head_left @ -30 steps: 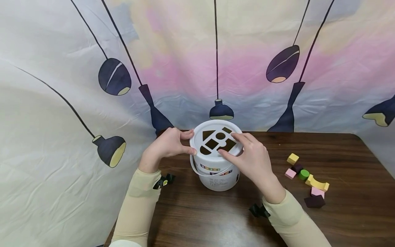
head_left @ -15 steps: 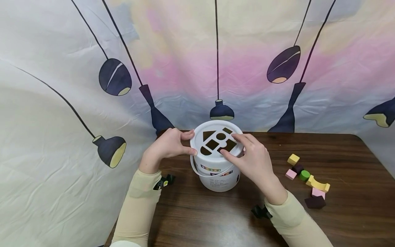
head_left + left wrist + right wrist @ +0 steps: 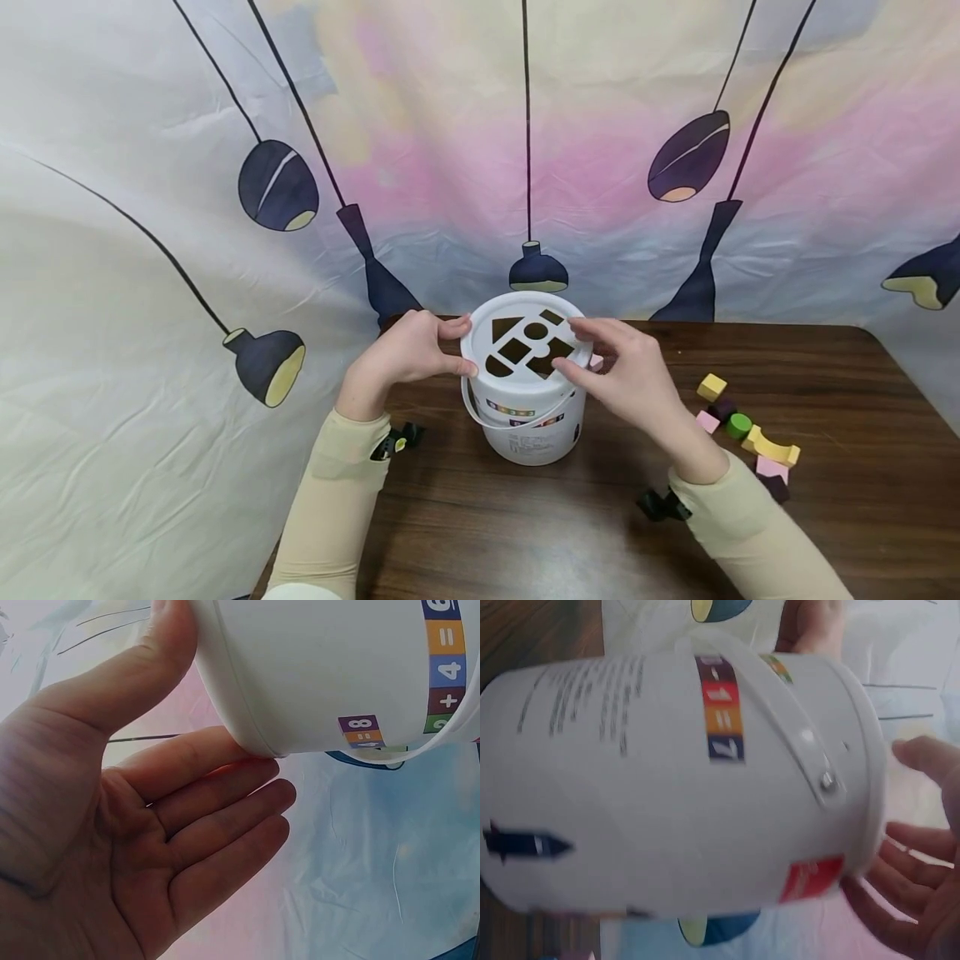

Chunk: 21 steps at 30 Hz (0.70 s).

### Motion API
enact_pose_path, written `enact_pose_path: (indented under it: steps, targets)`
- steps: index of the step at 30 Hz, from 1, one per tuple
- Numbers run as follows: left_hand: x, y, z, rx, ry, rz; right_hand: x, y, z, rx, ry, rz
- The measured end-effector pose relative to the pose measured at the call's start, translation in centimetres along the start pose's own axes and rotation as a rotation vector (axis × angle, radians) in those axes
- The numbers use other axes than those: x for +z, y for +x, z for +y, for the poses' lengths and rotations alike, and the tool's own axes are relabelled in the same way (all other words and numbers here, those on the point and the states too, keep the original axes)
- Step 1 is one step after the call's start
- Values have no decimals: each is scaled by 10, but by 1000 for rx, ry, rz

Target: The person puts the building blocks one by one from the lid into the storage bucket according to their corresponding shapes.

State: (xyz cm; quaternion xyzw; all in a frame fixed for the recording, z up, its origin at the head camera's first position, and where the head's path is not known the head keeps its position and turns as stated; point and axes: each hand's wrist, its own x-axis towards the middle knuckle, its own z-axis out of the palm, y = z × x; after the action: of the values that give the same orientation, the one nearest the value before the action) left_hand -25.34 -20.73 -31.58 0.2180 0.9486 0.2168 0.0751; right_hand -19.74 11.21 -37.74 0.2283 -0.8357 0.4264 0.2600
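A white bucket (image 3: 534, 448) stands upright, with its white lid (image 3: 482, 340) on top, cut with several shaped holes. My left hand (image 3: 408, 348) touches the left side of the lid's rim with thumb and fingers. In the left wrist view, that hand's fingers (image 3: 217, 796) are straight, and the index lies against the rim. At the lid's right edge is my right hand (image 3: 633, 375), thumb and index apart near the rim. The right wrist view has its fingers (image 3: 900, 896) spread beside the rim, holding nothing visible. The bucket's white handle (image 3: 784, 712) hangs down along the side.
Right of the bucket on the dark wooden table (image 3: 480, 533) lie several blocks: a yellow cube (image 3: 712, 387), a green cylinder (image 3: 738, 426), a yellow arch (image 3: 772, 447), plus pink and dark pieces. A lamp-printed cloth (image 3: 450, 167) hangs behind.
My right hand has shifted right, its thumb and index drawing back from over the lid's holes to its edge. The left hand and bucket stay put.
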Motion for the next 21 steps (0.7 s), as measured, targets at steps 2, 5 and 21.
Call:
enact_pose_path:
  steps: [2,5,21]
  targets:
    - [0,0,0,4,0,-1,-10,2,8,7,49,-1]
    - [1,0,-1,10,0,2,-25,3,21,56,65,-3]
    - [1,-1,-2,36,-12,0,-11,-12,132,416,-35,-288]
